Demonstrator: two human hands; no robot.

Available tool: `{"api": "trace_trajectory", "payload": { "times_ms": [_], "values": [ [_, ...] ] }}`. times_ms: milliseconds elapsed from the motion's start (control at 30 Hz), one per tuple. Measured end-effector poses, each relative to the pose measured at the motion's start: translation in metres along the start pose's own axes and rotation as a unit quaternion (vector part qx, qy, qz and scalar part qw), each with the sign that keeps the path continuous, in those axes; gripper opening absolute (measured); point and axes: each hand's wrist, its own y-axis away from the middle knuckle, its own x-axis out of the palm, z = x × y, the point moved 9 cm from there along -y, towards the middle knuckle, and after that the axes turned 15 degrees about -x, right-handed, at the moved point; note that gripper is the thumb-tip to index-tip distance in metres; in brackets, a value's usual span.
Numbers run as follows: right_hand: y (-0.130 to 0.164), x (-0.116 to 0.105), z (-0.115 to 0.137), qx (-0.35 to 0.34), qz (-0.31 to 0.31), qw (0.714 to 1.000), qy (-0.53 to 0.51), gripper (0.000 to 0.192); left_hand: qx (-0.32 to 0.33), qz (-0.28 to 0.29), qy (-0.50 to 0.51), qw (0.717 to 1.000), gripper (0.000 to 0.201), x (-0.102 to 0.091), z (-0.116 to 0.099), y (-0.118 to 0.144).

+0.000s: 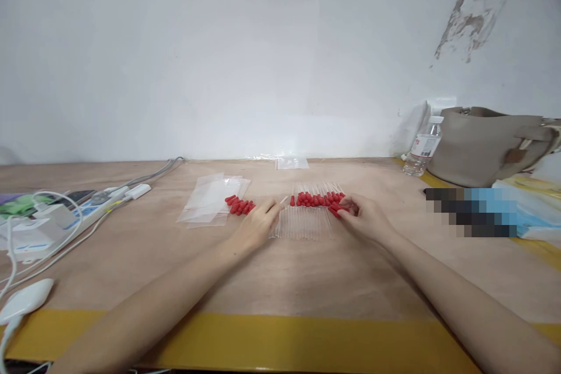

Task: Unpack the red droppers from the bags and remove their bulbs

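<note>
Glass-like droppers with red rubber bulbs (318,199) lie side by side in the middle of the table, their thin clear tubes (304,225) pointing toward me and others pointing away. At the left end of this row is my left hand (259,225), fingers closed, a thin pale tip showing beyond them; what they hold is hidden. A smaller cluster of red bulbs (239,205) sits just left of that hand. My right hand (362,217) pinches red-bulbed droppers (336,210) at the row's right end.
Clear plastic bags (204,201) overlap on the left. Farther left are a power strip (90,210), white chargers (37,235) and cables. On the right stand a water bottle (424,146) and a grey bag (486,143), with a blue-and-white packet (537,210) nearer.
</note>
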Motion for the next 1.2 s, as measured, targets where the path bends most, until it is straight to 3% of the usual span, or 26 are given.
{"api": "trace_trajectory", "payload": {
  "times_ms": [167,567,733,833,967,1100,1200],
  "values": [
    [-0.003,0.009,0.027,-0.086,0.03,0.991,0.095,0.013,0.008,0.005,0.019,1.0,0.017,0.008,-0.009,0.005],
    [-0.005,0.023,0.04,-0.178,0.054,0.959,0.216,0.017,-0.057,0.066,0.126,0.988,0.021,0.01,-0.006,0.012],
    [-0.004,0.003,0.043,-0.164,-0.027,0.964,0.205,0.019,-0.114,0.043,0.093,0.988,0.017,0.003,0.009,-0.006],
    [-0.002,-0.004,0.043,-0.163,-0.065,0.962,0.208,0.02,-0.174,0.093,0.031,0.98,0.017,0.015,0.021,-0.026],
    [0.0,-0.006,0.043,-0.165,-0.087,0.959,0.214,0.02,-0.263,0.181,-0.017,0.948,0.021,0.045,0.038,-0.051],
    [0.001,-0.009,0.042,-0.162,-0.104,0.956,0.222,0.02,-0.306,0.226,-0.03,0.924,0.027,0.071,0.047,-0.067],
    [0.002,-0.009,0.043,-0.164,-0.103,0.954,0.227,0.02,-0.339,0.242,-0.035,0.908,0.03,0.08,0.053,-0.07]
  ]
}}
